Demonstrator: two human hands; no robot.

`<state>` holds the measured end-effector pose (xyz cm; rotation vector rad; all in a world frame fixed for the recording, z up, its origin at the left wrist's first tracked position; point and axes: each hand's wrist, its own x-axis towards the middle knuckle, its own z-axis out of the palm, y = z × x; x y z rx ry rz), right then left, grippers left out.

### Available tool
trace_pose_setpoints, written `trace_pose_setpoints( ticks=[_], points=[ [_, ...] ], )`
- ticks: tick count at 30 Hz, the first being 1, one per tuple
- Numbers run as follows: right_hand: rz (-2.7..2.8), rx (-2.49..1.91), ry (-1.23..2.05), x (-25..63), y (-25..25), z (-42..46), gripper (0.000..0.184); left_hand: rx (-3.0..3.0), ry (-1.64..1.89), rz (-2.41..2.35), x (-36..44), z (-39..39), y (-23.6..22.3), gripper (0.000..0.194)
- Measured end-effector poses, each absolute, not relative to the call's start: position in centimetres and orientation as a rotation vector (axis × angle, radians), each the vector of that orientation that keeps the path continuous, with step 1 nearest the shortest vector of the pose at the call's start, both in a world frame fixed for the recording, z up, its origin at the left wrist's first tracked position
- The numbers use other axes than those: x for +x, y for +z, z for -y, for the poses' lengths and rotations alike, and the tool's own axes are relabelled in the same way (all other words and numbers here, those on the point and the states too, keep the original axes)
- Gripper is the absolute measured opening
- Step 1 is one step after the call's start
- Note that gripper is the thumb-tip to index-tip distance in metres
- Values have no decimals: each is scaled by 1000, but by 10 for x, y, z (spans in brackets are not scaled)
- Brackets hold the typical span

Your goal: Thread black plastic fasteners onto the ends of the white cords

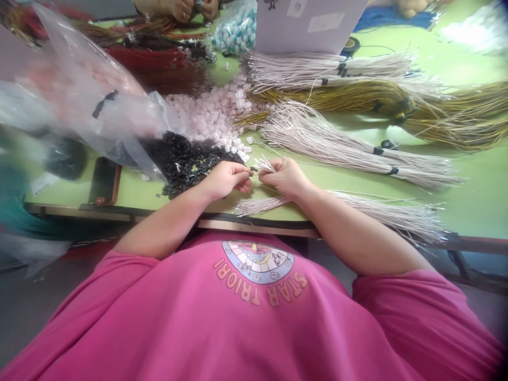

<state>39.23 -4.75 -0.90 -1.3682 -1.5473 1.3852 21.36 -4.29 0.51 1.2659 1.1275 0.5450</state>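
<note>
At the near edge of the green worktop (pixel 357 182), the left hand (pixel 227 179) pinches a small black plastic connector (pixel 251 170) between narrow fingers. The right hand (pixel 283 175) grips a thin bunch of white wires (pixel 264 165), tips touching the connector. A heap of black connectors (pixel 182 161) lies just left.

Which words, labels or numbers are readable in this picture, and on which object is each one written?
"STAR TRIORI": on the pink shirt, seen upside down; last letters uncertain.
Two labels on the white sheet: too blurred to read.
Nothing else bears readable text.
</note>
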Motion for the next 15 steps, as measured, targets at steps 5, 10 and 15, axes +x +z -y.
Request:
trace_pose_setpoints(
  ticks=[5, 10, 15],
  points=[
    [1520, -1346, 1415, 391, -9, 48, 9, 1266, 559, -1089, 215, 43, -4, 12],
    [1494, -1336, 1423, 391, -11, 47, 10, 1263, 562, -1080, 217, 44, -8, 15],
    [1478, -1326, 1412, 390, -10, 48, 10, 1289, 580, -1079, 220, 46, -4, 14]
  ],
)
